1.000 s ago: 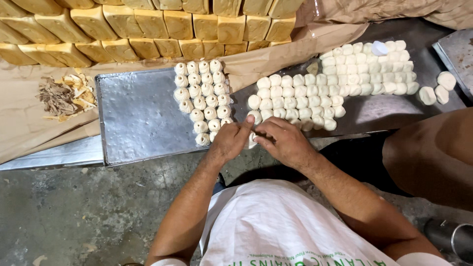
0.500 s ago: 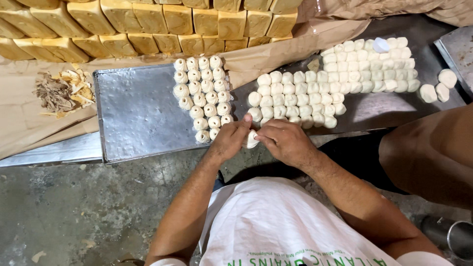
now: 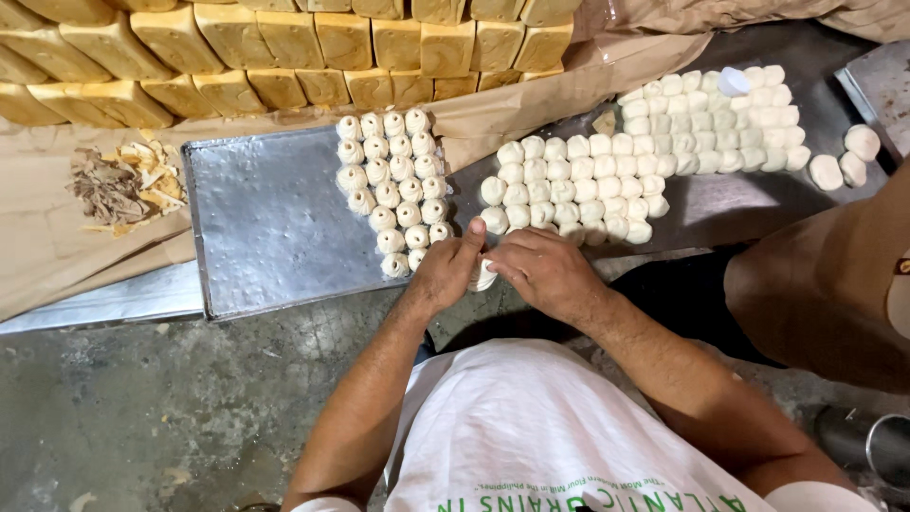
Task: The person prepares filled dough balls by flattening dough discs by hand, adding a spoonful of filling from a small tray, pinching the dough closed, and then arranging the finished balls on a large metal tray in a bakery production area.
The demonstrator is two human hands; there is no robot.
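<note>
Both hands together at near edge of metal worktop (image 3: 758, 204), left hand (image 3: 444, 275) and right hand (image 3: 540, 270) closed around one small pale dough piece (image 3: 482, 277), only a sliver showing between the fingers, just off the near right corner of the metal tray (image 3: 270, 223). On tray's right side three short columns of small round dough balls (image 3: 393, 190), rest of tray bare. To the right on worktop a bigger batch of cut dough pieces (image 3: 607, 180) in rows, packed touching, few loose ones (image 3: 844, 161) at far right. Behind, stacked baked loaves (image 3: 284, 43) on brown paper (image 3: 57, 246). Pile of scraps (image 3: 118, 185) on paper left of tray. Another person's bare leg (image 3: 825, 284) at right, near right forearm. White shirt (image 3: 540, 436) at bottom
</note>
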